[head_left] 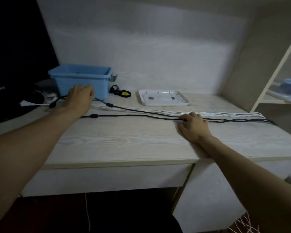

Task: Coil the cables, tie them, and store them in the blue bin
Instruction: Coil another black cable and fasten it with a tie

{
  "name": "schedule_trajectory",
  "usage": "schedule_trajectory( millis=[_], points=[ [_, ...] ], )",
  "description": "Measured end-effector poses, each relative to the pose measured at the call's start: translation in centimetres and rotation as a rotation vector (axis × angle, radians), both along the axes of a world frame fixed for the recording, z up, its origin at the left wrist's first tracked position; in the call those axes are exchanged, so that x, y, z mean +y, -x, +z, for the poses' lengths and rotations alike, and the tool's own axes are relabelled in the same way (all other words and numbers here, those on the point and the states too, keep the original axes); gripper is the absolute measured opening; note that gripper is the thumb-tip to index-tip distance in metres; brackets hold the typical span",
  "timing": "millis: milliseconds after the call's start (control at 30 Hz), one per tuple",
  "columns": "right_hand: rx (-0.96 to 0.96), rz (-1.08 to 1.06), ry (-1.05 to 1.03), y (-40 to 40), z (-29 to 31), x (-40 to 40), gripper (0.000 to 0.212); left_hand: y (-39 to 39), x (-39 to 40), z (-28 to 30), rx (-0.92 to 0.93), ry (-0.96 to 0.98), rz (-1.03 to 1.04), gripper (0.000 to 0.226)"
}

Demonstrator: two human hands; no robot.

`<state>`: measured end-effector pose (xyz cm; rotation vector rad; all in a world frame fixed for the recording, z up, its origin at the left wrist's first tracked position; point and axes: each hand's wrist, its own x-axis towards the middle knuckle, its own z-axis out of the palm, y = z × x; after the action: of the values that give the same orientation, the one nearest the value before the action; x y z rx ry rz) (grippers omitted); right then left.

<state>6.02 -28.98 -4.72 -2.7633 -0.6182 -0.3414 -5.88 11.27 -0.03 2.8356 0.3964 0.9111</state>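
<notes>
On the pale wooden desk [124, 140], left hand [80, 96] gripped the black cable [141, 113] before the blue bin [81, 79]; right hand [192, 126] pinched it too

A pale wood-grain bench [124, 140] stands against a plain white far wall [158, 47] in dim light. A beige shelf unit [275, 81] rises at right; darkness fills the far left.

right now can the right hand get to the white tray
Probably yes. The right hand pinches the black cable, and between it and the white tray lie only flat cables on the desk; it would likely have to let go first.
</notes>
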Motion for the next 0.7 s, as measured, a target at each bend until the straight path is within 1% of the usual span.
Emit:
schedule_trajectory(
  millis=[100, 167, 200, 267, 333, 367, 467, 533, 600, 667, 700],
  points=[
    [-0.013, 0.009, -0.06, -1.0, -0.5, 0.0, 0.026, -0.1, 0.5, -3.2, 0.082, 0.023, 0.035, 0.009],
    [-0.016, 0.008, -0.116, -1.4, -0.9, 0.0, 0.024, 0.1, 0.6, -4.6, 0.135, 0.015, 0.079, 0.017],
    [-0.019, 0.004, -0.159, -1.6, -1.0, 0.0, 0.022, 0.4, 0.5, -5.0, 0.131, 0.009, 0.098, 0.023],
    [-0.028, -0.009, -0.257, -1.7, -1.2, 0.1, 0.021, 1.2, 0.1, -5.4, 0.044, 0.013, 0.095, 0.034],
    [-0.046, -0.014, -0.316, -1.7, -1.2, 0.0, 0.025, 2.4, -0.6, -5.4, -0.042, 0.04, 0.045, 0.032],
    [-0.05, -0.009, -0.342, -1.6, -1.2, -0.1, 0.027, 2.9, -0.9, -5.4, -0.052, 0.032, 0.003, 0.028],
    [-0.044, -0.018, -0.417, -0.9, -1.1, -0.3, 0.031, 4.3, -1.7, -5.6, 0.039, -0.001, -0.097, 0.023],
    [-0.08, -0.051, -0.414, -0.3, -1.0, -0.5, 0.031, 5.3, -2.4, -5.4, 0.117, 0.029, -0.112, 0.016],
    [-0.157, -0.104, -0.335, 0.4, -0.9, -1.1, 0.032, 6.3, -3.3, -4.9, 0.2, 0.079, -0.08, 0.009],
    [-0.227, -0.133, -0.234, 0.9, -0.8, -2.1, 0.036, 7.2, -4.0, -4.3, 0.238, 0.147, -0.026, 0.015],
    [-0.253, -0.125, -0.192, 1.3, -0.7, -2.9, 0.041, 7.7, -4.4, -3.8, 0.224, 0.192, 0.006, 0.014]
  ],
)
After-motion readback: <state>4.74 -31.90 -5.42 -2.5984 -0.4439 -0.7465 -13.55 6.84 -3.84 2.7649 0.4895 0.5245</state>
